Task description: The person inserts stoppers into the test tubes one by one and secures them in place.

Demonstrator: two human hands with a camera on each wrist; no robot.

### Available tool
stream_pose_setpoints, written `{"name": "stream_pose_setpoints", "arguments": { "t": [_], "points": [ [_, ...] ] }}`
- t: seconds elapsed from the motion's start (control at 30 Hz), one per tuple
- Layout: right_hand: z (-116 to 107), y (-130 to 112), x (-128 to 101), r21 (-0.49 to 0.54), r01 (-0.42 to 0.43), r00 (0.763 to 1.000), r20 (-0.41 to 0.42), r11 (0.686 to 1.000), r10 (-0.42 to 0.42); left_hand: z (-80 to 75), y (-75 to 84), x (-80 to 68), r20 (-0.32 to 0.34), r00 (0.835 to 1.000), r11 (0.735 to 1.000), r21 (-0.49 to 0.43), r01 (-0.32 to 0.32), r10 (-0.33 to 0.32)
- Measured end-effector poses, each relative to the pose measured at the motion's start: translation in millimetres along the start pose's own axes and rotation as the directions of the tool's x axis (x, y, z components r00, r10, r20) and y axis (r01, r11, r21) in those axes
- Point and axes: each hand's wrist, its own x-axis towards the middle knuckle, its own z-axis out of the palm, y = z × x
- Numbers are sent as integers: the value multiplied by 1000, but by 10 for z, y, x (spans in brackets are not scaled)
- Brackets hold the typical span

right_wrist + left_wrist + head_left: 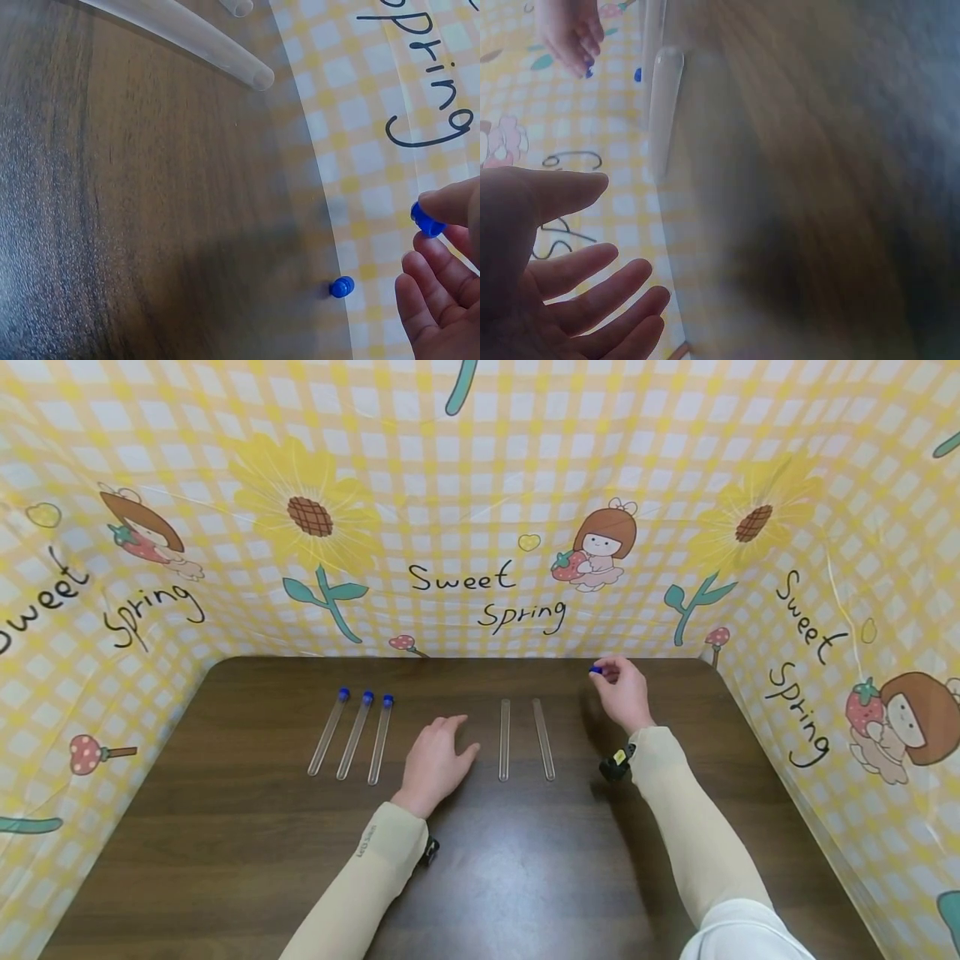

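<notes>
Between thumb and fingertips, my right hand [624, 695] pinches a small blue cap [429, 220] above the table's far edge. A second blue cap [342, 286] lies on the table near that edge in the right wrist view. Two clear test tubes without caps, one [504, 739] and its neighbour [543, 739], lie between my hands. My left hand [437, 760] holds nothing, fingers spread and relaxed, just left of the uncapped pair. Farther left lie three test tubes [356, 737] with blue caps on their far ends.
The dark wooden table [480, 877] has a yellow checked cloth [465, 502] with printed flowers and figures standing behind it and along both sides. A black wrist camera [617, 763] sits on the right wrist.
</notes>
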Motion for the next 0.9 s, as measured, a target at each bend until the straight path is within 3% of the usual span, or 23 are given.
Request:
{"name": "stream_pose_setpoints", "arguments": {
  "t": [0.67, 0.9],
  "points": [
    [16, -37, -33, 1, 20, 1000, 3, 1000, -20, 250, 336, -7, 53, 995, 995, 53, -84, 81],
    [41, -36, -44, -3, 28, 1000, 5, 1000, -28, 334, 443, 2, 89, 994, 993, 92, -69, 61]
  ]
}}
